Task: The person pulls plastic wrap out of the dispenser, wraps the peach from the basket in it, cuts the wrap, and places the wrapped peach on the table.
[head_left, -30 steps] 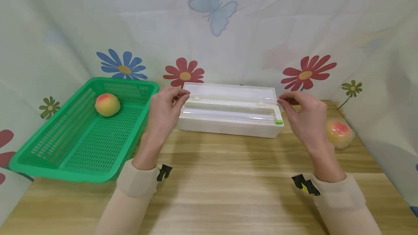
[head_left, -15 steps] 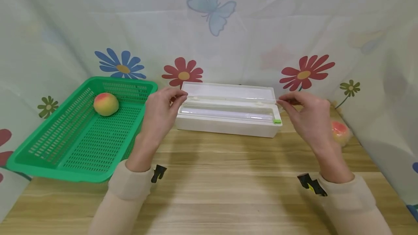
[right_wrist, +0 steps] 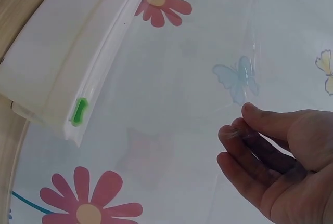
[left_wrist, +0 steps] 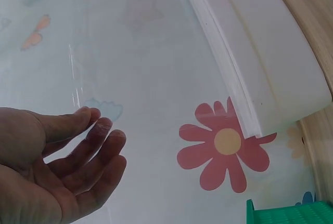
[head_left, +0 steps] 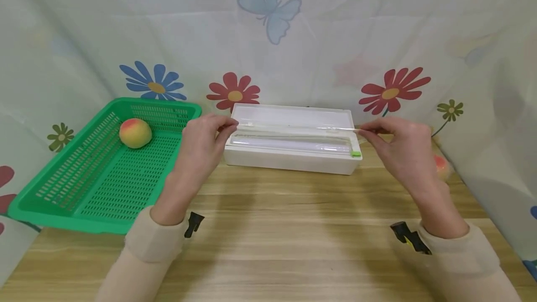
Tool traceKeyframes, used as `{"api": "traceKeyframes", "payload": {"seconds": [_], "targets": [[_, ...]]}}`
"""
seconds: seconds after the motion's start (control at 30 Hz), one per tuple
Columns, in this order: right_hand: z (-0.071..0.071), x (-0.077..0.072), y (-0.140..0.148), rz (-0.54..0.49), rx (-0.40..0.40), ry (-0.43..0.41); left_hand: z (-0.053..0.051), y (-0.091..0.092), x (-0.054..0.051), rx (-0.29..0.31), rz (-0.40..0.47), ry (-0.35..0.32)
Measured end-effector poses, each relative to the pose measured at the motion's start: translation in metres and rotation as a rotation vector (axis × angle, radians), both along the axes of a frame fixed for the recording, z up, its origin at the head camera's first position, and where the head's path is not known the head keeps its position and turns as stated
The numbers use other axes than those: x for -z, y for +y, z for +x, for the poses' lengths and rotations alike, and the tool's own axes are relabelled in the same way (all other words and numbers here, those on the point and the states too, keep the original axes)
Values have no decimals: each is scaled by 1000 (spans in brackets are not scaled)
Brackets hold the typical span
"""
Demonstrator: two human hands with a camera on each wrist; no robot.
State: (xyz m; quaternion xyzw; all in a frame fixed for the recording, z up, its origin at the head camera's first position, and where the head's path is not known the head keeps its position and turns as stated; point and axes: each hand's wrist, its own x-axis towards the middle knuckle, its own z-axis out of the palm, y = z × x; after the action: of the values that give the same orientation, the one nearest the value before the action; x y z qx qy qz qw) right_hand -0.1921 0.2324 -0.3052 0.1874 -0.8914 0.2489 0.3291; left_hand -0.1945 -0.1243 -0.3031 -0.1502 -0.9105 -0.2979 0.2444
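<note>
A white cling film dispenser (head_left: 289,161) stands on the table, its lid tilted up at the back and a clear roll inside. A green cutter slide (head_left: 355,154) sits at its right end. Clear cling film (head_left: 293,127) stretches between both hands above the box. My left hand (head_left: 201,143) pinches one corner of the film between thumb and forefinger; my right hand (head_left: 402,150) pinches the other corner the same way. In the left wrist view the film (left_wrist: 76,76) shows only as faint glints. The dispenser (right_wrist: 78,42) lies beyond the right hand (right_wrist: 276,156) in the right wrist view.
A green perforated basket (head_left: 63,225) stands at the left with one peach (head_left: 135,133) in it. Another peach (head_left: 442,168) on the table at the right is partly hidden behind the right wrist. A floral curtain (head_left: 189,36) hangs behind the table.
Both forearms have swung outward a little, while the fingers keep their pinch on the cling film. The right wrist now hides more of the right peach. The dispenser stays in place.
</note>
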Motion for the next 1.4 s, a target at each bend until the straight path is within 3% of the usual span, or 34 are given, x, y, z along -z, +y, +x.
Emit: {"api": "traceKeyframes", "payload": {"seconds": [0.23,1.03,1.4], "targets": [[4,-4,1,23,4,-2,2,0,-4,-8,-2,-37],[21,-15,4,41,-36,46,15,-8,-13,28,-22,18],[29,-20,5,32,-46,65,24,-6,-22,11,-41,22]]}}
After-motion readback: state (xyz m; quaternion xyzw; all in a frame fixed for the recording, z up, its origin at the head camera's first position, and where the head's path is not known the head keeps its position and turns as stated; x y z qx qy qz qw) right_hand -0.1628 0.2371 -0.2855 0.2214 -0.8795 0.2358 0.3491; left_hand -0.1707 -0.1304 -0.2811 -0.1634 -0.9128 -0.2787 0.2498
